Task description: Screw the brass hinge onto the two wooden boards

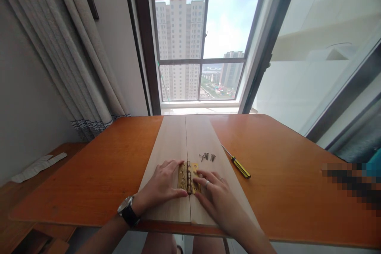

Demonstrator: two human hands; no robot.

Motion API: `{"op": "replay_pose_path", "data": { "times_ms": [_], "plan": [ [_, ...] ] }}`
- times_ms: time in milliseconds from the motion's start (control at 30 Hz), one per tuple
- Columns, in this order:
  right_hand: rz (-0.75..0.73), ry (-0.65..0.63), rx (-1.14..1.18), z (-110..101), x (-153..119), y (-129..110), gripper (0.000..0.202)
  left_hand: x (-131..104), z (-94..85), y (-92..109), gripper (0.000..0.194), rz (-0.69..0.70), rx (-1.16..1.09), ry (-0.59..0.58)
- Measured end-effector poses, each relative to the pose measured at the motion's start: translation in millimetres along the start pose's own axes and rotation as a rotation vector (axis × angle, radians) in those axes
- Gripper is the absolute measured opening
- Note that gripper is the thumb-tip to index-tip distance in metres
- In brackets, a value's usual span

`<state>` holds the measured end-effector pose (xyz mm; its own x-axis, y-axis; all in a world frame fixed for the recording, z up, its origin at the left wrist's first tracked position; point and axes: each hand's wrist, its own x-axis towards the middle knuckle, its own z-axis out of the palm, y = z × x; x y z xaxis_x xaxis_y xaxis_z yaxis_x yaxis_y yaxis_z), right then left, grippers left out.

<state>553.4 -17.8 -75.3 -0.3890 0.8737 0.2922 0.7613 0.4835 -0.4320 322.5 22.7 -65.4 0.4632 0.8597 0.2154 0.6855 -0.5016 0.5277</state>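
A brass-coloured hinge (188, 177) lies unfolded across the seam between two pale wooden boards (171, 143). My left hand (162, 182) rests at the hinge's left side, thumb at its lower edge and forefinger at its upper edge. On the right leaf lie the fingertips of my right hand (216, 194), which wears rings. Both hands have their fingers apart. Several screws (206, 156) sit on the right board, beyond the hinge. To the right of the boards is a screwdriver (240, 167) with a yellow and black handle.
The orange-brown table (285, 166) carries the boards, and its near edge runs just below my wrists. White strips (38, 167) lie on a lower surface at the far left. A grey curtain (71, 47) hangs at the left, and a window stands beyond the table.
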Motion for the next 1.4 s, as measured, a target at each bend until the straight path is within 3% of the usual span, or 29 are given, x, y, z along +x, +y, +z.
{"op": "replay_pose_path", "data": {
  "times_ms": [233,500,667,833,1100,1400],
  "plan": [
    [-0.107,0.169,-0.117,15,-2,8,0.031,-5,1.7,-3,0.087,0.01,0.082,-0.072],
    [-0.262,0.233,-0.193,22,-5,28,0.038,-11,2.2,-2,0.078,-0.038,0.127,-0.168],
    [-0.206,0.202,-0.14,16,-7,22,0.037,-9,2.1,5,0.086,-0.061,0.148,-0.164],
    [-0.182,0.202,-0.096,7,-7,15,0.034,-2,-0.2,6,0.091,0.014,0.154,-0.162],
    [-0.123,0.19,-0.076,-3,-6,0,0.028,15,-6.8,-4,0.102,0.177,0.079,-0.18],
    [-0.039,0.08,-0.091,-5,-11,3,0.033,13,-5.3,-19,0.116,0.223,-0.053,-0.138]
  ]
}}
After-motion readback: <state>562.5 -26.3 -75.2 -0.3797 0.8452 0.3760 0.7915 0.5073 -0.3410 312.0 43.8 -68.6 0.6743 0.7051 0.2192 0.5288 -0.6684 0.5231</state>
